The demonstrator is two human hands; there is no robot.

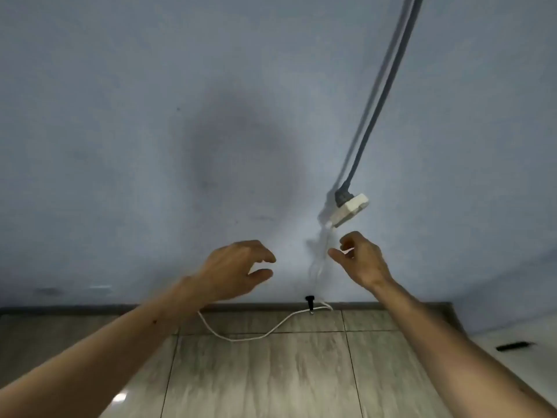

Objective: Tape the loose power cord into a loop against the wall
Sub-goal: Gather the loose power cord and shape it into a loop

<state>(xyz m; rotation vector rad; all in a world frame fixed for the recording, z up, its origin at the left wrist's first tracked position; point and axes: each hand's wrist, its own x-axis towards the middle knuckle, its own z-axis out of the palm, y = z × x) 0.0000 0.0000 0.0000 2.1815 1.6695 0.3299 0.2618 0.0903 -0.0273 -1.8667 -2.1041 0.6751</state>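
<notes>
With the left hand (238, 267) and right hand (358, 260) loosely spread and holding nothing, the white power cord (319, 260) hanging blurred between them below the socket (349, 209) is best gathered gently before any tape is pressed on.

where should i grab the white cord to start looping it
Judging by its pose, pinch the white cord on the stretch hanging below the white socket block, coming in sideways with the right hand. That part hangs clear between both hands; the rest trails on the floor.
</notes>
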